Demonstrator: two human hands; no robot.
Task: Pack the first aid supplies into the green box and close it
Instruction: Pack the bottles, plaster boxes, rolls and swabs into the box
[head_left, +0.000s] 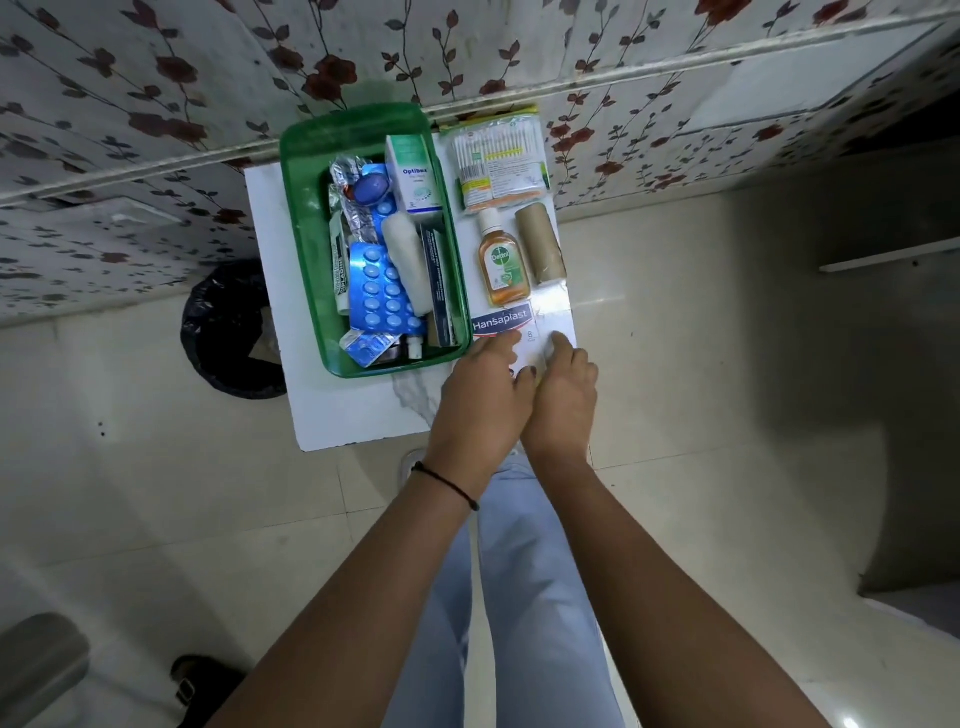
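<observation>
The green box (311, 218) stands open on a small white table (353, 415), its lid (358, 122) tipped back against the wall. Inside lie blue pill strips (376, 286), a white Optibex carton (413, 174), a white gauze roll (410, 260) and tubes. To its right lie a cotton swab pack (496, 163), a Dettol bottle (503, 262), a brown bandage roll (540, 244) and a Hansaplast packet (501, 325). My left hand (483, 400) and right hand (563, 395) both rest on the packet's near edge; whether they grip it is unclear.
A black-lined waste bin (228, 332) stands left of the table. Floral wallpaper (156, 130) covers the wall behind. The floor is pale tile, and my legs in light jeans (519, 597) are right below the table's near edge.
</observation>
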